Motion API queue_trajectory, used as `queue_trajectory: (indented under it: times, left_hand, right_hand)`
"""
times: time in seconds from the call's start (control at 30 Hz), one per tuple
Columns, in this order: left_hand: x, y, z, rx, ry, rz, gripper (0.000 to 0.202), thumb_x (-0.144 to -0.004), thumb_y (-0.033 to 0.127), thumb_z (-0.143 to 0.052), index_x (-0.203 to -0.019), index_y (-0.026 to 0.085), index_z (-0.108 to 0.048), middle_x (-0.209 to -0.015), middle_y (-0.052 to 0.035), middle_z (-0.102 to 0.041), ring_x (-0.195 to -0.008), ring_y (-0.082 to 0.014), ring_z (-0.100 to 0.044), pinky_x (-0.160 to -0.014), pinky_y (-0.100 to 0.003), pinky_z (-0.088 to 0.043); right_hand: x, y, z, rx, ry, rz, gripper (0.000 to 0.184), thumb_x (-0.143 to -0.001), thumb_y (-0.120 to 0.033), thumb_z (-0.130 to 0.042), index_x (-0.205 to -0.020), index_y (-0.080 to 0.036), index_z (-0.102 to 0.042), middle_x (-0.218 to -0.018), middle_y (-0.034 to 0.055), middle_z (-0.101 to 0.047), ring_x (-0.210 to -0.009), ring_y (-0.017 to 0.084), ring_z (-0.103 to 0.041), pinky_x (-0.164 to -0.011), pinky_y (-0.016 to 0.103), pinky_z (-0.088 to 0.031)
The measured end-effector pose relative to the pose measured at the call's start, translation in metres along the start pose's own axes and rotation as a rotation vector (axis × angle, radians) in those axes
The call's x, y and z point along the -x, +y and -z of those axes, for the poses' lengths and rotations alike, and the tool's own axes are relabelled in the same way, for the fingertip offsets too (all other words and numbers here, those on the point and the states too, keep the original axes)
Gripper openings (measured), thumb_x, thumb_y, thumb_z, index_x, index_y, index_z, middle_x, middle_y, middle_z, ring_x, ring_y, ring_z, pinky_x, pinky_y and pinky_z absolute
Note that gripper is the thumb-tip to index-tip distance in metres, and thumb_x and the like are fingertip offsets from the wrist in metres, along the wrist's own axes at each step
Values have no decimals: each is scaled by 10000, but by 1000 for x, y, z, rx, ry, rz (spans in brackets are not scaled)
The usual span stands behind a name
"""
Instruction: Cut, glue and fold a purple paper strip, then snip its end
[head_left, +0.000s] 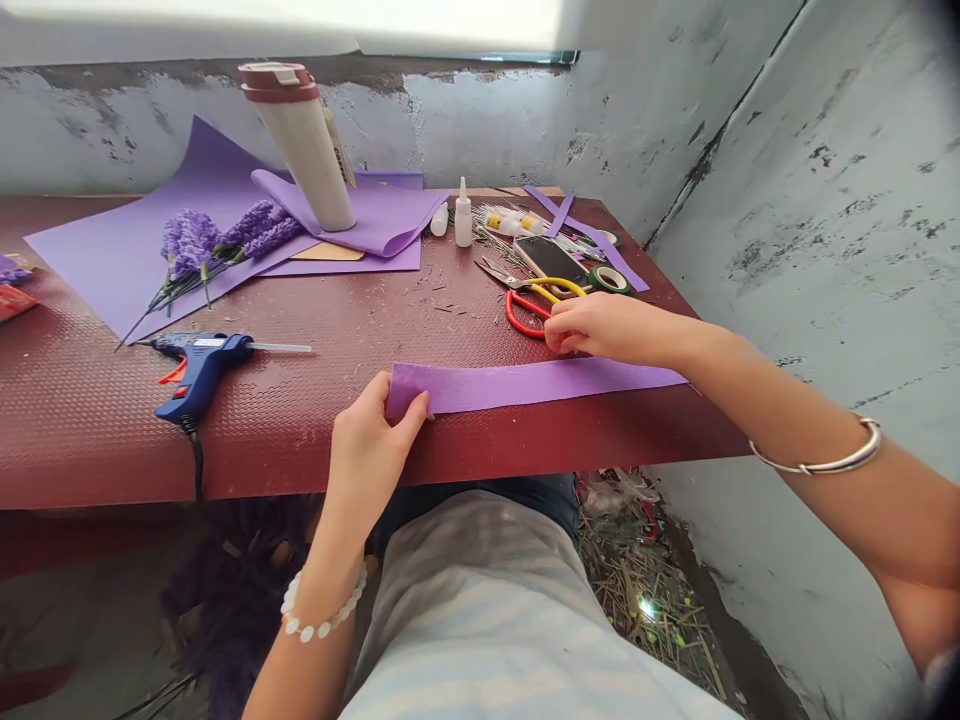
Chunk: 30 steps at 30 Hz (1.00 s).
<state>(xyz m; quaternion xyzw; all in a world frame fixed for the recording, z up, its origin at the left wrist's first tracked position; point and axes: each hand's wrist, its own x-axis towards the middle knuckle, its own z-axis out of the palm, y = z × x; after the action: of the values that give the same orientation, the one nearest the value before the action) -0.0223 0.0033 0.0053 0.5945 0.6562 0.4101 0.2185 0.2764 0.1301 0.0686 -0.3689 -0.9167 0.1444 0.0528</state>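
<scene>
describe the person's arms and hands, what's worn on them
Both arms are bare, with no sleeves or gloves. The left hand has a bracelet of white oval beads at its wrist. The right arm wears a slim silver bangle on the forearm. The right hand shows no ring.

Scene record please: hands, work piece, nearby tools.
left hand: gripping left end of purple foam strip
right hand: at strip's upper edge, contact unclear
nearest tool: red-and-yellow-handled scissors
surface: dark red table
also present: blue hot glue gun, purple flowers, smartphone
</scene>
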Motion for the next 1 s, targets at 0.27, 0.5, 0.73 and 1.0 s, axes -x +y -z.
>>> queue_trajectory:
  times: [0.27, 0.5, 0.73, 1.0]
  left_hand:
    - [0, 0, 0, -2, 4, 3, 223, -857, 362, -685, -727, 235, -556, -585, 60, -584, -543, -145, -512, -604, -270, -370]
    - [-2, 4, -1, 148, -42, 14, 192, -914, 333, -604, -756, 230, -638, -561, 23, -663, -522, -156, -571, -583, -266, -410]
    - [-5, 13, -13, 757, -219, 230, 414, -833, 501, -750, -1075, 165, -748, -881, -91, -796, -723, -241, -777, -573, -282, -566]
    - [15, 17, -17, 822, -188, 191, 265, -917, 402, -701, -1074, 204, -778, -1099, -76, -804, -1069, -255, -751, -914, -328, -617]
  right_hand:
    - [37, 19, 33, 326, 566, -934, 266, -985, -230, -550, -957, -88, -774, -900, 180, -753, -874, 273, -674, -708, 416, -337]
    - [60, 20, 30, 541, 1032, -920, 260, -811, 17, -525, -866, -111, -744, -1178, 224, -715, -1128, 329, -654, -896, 472, -393]
    - [33, -108, -56, 196, 908, -106, 358, -962, -433, -693, -1240, -213, -648, -1233, 176, -743, -1167, 361, -678, -1013, 512, -522]
    - [-9, -151, -125, 15, 1004, 175, 389, -998, -58, -534, -1300, -280, -638, -1076, 49, -825, -1021, 224, -782, -975, 429, -631]
